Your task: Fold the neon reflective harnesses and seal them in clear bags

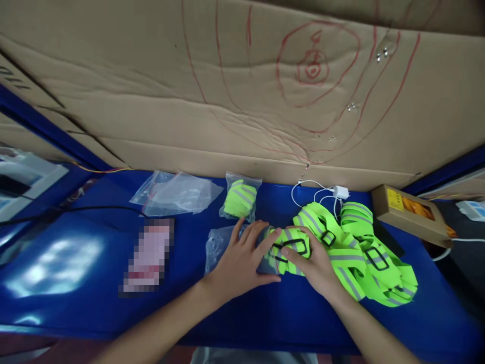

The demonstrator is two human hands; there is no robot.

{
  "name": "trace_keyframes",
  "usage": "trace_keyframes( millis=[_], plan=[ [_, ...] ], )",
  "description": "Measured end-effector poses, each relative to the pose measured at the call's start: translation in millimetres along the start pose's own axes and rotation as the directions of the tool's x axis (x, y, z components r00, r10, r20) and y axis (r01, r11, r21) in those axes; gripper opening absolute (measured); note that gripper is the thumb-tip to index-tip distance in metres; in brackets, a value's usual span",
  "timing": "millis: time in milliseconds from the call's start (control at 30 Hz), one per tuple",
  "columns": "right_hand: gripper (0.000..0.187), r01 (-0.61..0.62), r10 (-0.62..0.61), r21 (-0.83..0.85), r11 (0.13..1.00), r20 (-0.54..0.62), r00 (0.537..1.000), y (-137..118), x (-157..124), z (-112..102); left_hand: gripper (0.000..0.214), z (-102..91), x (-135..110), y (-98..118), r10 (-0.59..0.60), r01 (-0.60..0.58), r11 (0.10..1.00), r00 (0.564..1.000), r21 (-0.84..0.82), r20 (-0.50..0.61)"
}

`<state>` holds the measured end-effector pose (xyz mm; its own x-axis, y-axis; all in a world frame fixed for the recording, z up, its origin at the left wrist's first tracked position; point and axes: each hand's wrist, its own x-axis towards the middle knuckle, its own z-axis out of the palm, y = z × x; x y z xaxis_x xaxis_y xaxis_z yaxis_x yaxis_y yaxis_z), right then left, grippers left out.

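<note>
My right hand point(320, 265) grips a folded bundle of neon-yellow reflective strap point(297, 234) with black buckles, its thumb across the front. The bundle's left end is inside the mouth of a clear zip bag point(219, 247). My left hand point(238, 258) is curved around that bag's mouth, fingers over the top and thumb below. Its palm hides part of the bag. Just right of my right hand lies a loose heap of more neon-yellow reflective straps point(350, 258) with black buckles. Behind my left hand sits a packed zip bag point(240, 197) holding a rolled strap.
Flat clear zip bags point(182, 192) lie at the back left of the blue table point(87, 313). A blurred-out pinkish phone-like object point(149, 255) lies left. A white charger point(340, 192) with cable and an open cardboard box point(413, 215) stand back right. Cardboard point(242, 126) walls the back.
</note>
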<state>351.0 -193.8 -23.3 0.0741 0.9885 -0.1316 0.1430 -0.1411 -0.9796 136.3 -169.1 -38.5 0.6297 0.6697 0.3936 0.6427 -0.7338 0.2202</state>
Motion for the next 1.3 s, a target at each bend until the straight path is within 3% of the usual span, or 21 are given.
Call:
trace_keyframes(
  millis=[200, 300, 400, 533, 733, 867, 967, 1067, 1167, 1233, 1300],
  plan=[
    [0.047, 0.093, -0.060, -0.166, 0.982, 0.196, 0.979, 1, 1, -4, 0.100, 3.4, -4, 3, 0.076, -0.074, 0.996, 0.996, 0.056, -0.036],
    [0.050, 0.099, -0.049, -0.227, 0.969, 0.217, 0.975, 6, -1, 0, 0.096, 7.9, -5, 6, 0.117, -0.116, 0.990, 0.993, 0.081, -0.004],
    [0.057, 0.060, -0.029, -0.131, 0.990, 0.228, 0.973, 9, -4, 2, 0.097, 8.0, -5, 7, 0.093, -0.091, 0.994, 0.995, 0.063, -0.026],
    [0.054, -0.015, -0.012, 0.073, 0.997, 0.360, 0.933, 4, -5, -6, 0.095, 2.0, -3, 4, 0.029, -0.028, 0.999, 0.996, 0.019, -0.086],
    [0.035, 0.210, -0.172, -0.157, 0.965, 0.229, 0.958, 3, 0, -8, 0.089, 7.0, -3, 6, 0.032, -0.031, 0.999, 0.998, 0.025, -0.048],
    [0.031, 0.286, -0.250, -0.208, 0.935, 0.181, 0.951, 11, 0, 0, 0.089, 11.2, 0, 9, 0.017, -0.017, 0.998, 1.000, 0.055, 0.003],
    [0.025, 0.305, -0.280, -0.207, 0.930, 0.143, 0.949, 17, -1, 8, 0.085, 10.6, 3, 14, 0.025, -0.026, 0.997, 1.000, 0.075, 0.015],
    [0.024, 0.251, -0.234, -0.133, 0.959, 0.127, 0.964, 22, -1, 14, 0.077, 9.1, 6, 19, 0.031, -0.034, 0.996, 0.999, 0.080, 0.038],
    [0.024, 0.141, -0.143, 0.027, 0.990, 0.260, 0.955, 20, 0, 13, 0.076, 7.4, 9, 23, -0.011, 0.005, 0.996, 0.998, 0.093, 0.066],
    [0.037, 0.083, -0.106, 0.073, 0.994, 0.414, 0.904, 15, -2, 9, 0.078, 5.8, 12, 26, -0.078, 0.069, 0.993, 0.993, 0.100, 0.089],
    [0.052, 0.106, -0.123, 0.063, 0.992, 0.516, 0.848, 8, -5, 4, 0.083, 2.7, 13, 31, -0.143, 0.128, 0.986, 0.980, 0.110, 0.135]
  ],
)
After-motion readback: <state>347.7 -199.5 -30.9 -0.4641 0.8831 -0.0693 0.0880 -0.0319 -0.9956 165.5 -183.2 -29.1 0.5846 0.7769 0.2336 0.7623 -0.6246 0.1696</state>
